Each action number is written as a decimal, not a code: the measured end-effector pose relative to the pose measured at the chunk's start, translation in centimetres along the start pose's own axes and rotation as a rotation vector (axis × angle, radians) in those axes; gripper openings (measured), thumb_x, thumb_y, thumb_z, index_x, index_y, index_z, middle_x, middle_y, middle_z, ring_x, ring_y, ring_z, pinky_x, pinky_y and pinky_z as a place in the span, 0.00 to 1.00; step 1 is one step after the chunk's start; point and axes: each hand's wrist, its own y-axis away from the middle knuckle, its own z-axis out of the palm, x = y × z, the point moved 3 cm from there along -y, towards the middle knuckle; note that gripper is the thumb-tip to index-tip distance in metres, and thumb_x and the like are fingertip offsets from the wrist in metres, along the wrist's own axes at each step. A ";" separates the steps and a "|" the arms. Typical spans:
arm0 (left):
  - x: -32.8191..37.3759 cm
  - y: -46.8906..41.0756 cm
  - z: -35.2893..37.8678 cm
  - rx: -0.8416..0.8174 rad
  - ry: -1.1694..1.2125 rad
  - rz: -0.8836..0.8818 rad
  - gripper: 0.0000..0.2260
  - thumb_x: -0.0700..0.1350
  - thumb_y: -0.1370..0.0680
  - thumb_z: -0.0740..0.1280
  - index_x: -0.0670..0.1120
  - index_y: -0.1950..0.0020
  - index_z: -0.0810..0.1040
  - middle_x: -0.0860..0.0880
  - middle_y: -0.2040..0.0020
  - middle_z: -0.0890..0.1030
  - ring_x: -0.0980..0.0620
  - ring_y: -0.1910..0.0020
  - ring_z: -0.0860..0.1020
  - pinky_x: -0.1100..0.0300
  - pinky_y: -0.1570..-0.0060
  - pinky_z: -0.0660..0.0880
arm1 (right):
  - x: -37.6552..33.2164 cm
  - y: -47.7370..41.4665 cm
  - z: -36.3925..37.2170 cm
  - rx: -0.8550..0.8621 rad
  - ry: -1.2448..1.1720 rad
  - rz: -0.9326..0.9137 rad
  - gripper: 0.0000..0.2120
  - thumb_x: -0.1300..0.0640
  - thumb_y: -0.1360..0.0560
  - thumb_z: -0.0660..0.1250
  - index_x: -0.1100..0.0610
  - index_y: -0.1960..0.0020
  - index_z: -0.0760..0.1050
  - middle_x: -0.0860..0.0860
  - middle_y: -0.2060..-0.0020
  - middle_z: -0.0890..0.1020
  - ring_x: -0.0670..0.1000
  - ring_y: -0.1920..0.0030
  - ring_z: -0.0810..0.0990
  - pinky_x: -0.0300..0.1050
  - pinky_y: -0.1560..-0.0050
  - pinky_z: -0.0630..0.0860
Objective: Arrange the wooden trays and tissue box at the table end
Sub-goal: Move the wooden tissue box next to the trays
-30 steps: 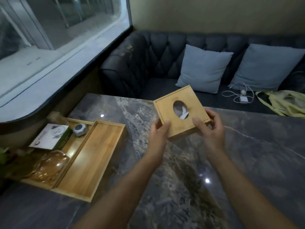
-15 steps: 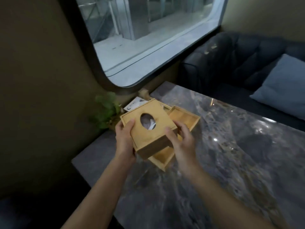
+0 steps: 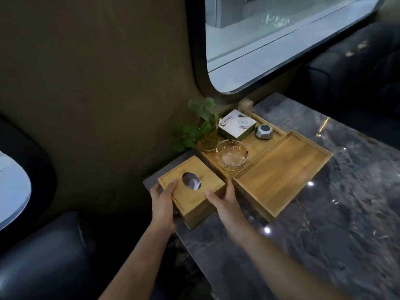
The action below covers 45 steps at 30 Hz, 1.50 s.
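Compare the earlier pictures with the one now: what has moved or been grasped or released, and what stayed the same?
The tissue box was carried from mid-air over the middle of the table down to its corner, beside the empty tray. The left hand and right hand kept hold of it throughout. The two trays and the glass bowl stayed in place.

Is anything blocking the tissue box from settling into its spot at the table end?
Nothing visible does. Both hands, left hand and right hand, hold the tissue box at the table corner beside the two wooden trays; the marble around it looks bare.
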 end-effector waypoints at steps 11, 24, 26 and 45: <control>1.0 -4.0 1.2 -0.050 -0.194 -0.014 0.21 0.45 0.25 0.66 0.52 0.35 0.63 0.47 0.46 0.75 0.45 0.50 0.76 0.42 0.51 0.77 | 2.5 -2.2 0.8 0.200 0.070 0.166 0.46 0.46 0.28 0.67 0.57 0.26 0.37 0.57 0.24 0.47 0.56 0.26 0.53 0.49 0.30 0.55; 1.7 -4.4 3.2 -0.149 -0.191 -0.029 0.24 0.45 0.24 0.66 0.54 0.31 0.59 0.46 0.42 0.73 0.47 0.53 0.76 0.45 0.61 0.78 | 2.1 -4.5 1.0 0.253 -0.145 0.326 0.25 0.44 0.27 0.64 0.62 0.40 0.70 0.60 0.48 0.80 0.56 0.49 0.80 0.59 0.41 0.75; 1.7 -4.4 3.5 -0.158 -0.206 -0.036 0.25 0.46 0.24 0.66 0.54 0.31 0.59 0.46 0.42 0.73 0.47 0.53 0.76 0.47 0.65 0.77 | 2.1 -4.6 0.6 0.264 -0.162 0.324 0.22 0.45 0.27 0.64 0.61 0.43 0.71 0.62 0.48 0.80 0.58 0.47 0.80 0.60 0.42 0.75; 5.3 -3.1 4.1 -0.028 -0.717 0.386 0.30 0.53 0.25 0.65 0.45 0.26 0.58 0.43 0.26 0.62 0.44 0.28 0.62 0.47 0.31 0.62 | -1.9 -2.6 -1.9 0.166 0.114 0.345 0.17 0.46 0.27 0.64 0.54 0.42 0.72 0.52 0.44 0.77 0.54 0.43 0.76 0.49 0.49 0.77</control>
